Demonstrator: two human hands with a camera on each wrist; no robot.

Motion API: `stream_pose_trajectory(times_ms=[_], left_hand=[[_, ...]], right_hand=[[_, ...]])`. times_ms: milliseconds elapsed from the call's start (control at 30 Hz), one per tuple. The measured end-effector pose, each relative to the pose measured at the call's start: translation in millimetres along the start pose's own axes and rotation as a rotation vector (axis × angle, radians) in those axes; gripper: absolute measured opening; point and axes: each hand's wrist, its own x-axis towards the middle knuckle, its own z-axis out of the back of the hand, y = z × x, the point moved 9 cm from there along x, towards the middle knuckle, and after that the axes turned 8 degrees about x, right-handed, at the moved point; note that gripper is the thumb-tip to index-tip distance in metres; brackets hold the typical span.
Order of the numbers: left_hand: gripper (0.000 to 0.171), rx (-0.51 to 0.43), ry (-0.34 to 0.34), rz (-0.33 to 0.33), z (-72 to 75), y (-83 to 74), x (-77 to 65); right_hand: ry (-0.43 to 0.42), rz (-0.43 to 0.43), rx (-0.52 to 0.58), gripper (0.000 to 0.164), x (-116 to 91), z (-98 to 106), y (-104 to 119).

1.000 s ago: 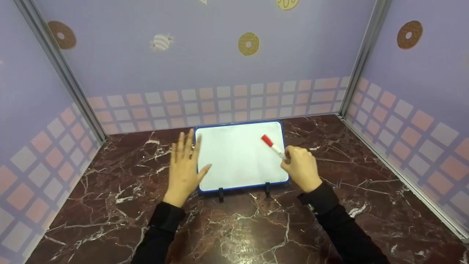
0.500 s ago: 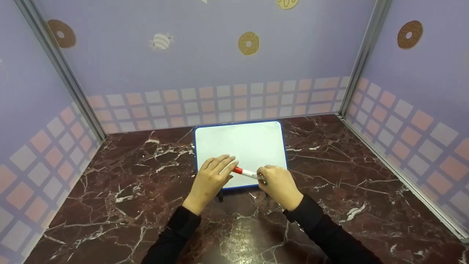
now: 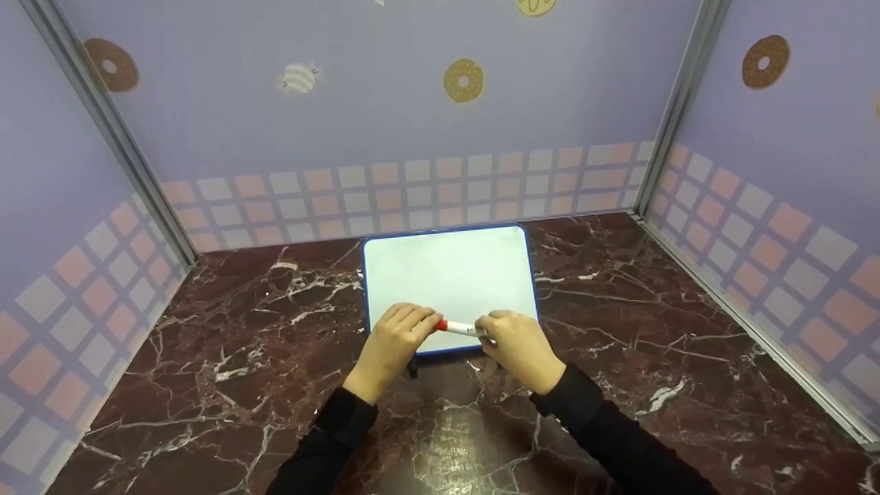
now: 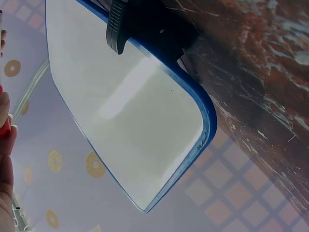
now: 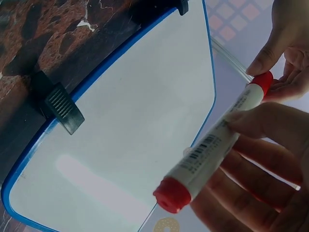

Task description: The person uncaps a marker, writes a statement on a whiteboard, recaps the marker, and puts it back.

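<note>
A white marker (image 5: 212,140) with a red cap and red end plug lies sideways between my two hands, in front of the whiteboard. My right hand (image 3: 519,344) grips the white barrel, thumb on one side and fingers behind it in the right wrist view. With thumb and fingers my left hand (image 3: 395,344) pinches the red cap (image 5: 263,83), which is partly covered by them. The blue-framed whiteboard (image 3: 447,275) leans back on its stand just behind both hands; its lower part is partly hidden by them in the head view.
Black stand clips (image 5: 65,108) hold the board's lower edge. Beneath everything is a dark red marbled table (image 3: 240,412). Purple patterned panels (image 3: 385,124) with metal corner posts (image 3: 667,124) enclose the back and sides.
The right hand has brought the marker left and down across the board. My left hand, spread at the board's left edge before, has moved right and taken hold of the cap.
</note>
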Motion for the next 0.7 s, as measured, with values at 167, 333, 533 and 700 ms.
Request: stream_pose_trajectory(times_ms=[167,333,533,700], left_hand=[[0.023,-0.006,0.011,0.010,1.1,0.3,0.7],[0.022,-0.015,0.015,0.019,0.5,0.5,0.8],[0.020,-0.019,0.039,0.023,-1.8,-0.1,0.6],[0.023,-0.013,0.026,0.041,0.4,4.6,0.6]], right_hand=[[-0.024,0.005,-0.002,0.019,-0.4,0.0,-0.5],[-0.039,0.014,-0.021,0.018,-0.6,0.2,-0.4],[-0.083,0.015,-0.058,0.013,0.0,4.2,-1.7],[-0.090,0.011,-0.074,0.012,0.6,5.3,-4.6]])
